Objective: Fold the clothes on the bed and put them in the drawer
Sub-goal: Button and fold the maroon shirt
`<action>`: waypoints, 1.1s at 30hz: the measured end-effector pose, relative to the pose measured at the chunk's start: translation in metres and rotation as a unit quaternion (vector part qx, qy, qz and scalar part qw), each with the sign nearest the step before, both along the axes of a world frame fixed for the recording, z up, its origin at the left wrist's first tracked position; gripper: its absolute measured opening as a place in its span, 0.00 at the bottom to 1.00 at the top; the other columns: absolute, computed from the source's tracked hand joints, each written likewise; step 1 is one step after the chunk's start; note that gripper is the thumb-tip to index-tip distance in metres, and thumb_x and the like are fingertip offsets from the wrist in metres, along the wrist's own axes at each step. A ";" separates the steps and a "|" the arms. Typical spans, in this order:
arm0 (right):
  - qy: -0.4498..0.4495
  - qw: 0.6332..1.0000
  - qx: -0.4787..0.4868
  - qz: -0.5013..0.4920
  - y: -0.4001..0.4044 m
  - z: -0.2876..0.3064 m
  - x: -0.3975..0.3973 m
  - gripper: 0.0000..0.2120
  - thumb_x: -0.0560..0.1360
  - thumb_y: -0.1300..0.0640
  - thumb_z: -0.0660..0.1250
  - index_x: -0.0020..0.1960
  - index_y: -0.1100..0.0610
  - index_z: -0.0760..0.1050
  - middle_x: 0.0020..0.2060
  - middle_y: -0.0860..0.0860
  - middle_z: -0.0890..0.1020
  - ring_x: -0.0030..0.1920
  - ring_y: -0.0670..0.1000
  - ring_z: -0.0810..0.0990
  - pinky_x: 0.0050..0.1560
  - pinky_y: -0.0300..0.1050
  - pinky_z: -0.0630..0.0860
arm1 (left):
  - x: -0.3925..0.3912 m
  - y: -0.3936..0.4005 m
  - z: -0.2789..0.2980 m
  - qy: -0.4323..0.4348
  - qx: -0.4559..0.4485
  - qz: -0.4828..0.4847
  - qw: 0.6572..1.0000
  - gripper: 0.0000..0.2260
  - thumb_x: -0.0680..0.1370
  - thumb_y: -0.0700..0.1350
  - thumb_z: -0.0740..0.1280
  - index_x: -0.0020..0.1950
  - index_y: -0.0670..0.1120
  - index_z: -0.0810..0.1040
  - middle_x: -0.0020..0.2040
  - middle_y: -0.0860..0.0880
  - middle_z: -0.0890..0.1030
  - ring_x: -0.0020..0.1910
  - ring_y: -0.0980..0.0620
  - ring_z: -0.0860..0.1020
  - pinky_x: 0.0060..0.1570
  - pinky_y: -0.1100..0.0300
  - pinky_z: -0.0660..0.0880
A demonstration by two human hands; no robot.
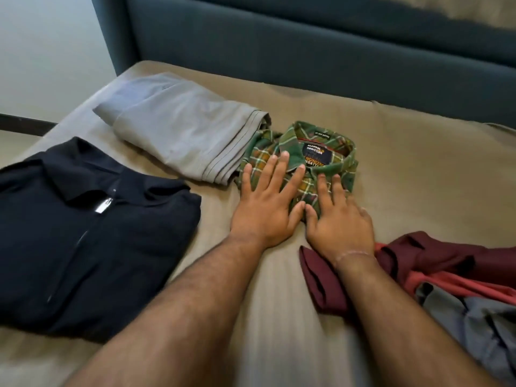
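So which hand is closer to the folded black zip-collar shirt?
Left. The left hand lies flat on the green plaid shirt, beside the black shirt; the right hand presses farther away.

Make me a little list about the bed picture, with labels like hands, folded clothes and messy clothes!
hands: left hand and right hand both lie flat on the green plaid shirt
folded clothes: green plaid shirt, grey trousers, dark zip shirt
messy clothes: maroon garment and grey garment, heaped on the right
surface: tan bedsheet
behind: dark teal headboard
drawer: not in view
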State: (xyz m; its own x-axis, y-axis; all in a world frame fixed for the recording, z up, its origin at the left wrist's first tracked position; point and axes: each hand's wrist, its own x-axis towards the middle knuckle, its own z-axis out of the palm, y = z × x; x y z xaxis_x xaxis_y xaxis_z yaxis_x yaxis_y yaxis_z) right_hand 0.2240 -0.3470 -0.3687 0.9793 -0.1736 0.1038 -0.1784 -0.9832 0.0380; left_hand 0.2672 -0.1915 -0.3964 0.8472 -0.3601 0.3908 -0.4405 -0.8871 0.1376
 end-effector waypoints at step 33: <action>-0.220 0.932 0.226 -0.180 0.004 0.184 -0.491 0.18 0.74 0.51 0.70 0.62 0.53 0.84 0.60 0.50 0.84 0.65 0.53 0.78 0.72 0.57 0.69 | -0.488 0.008 0.163 0.454 -0.539 -0.180 0.687 0.12 0.81 0.54 0.64 0.60 0.54 0.83 0.58 0.54 0.85 0.62 0.54 0.81 0.62 0.52 0.78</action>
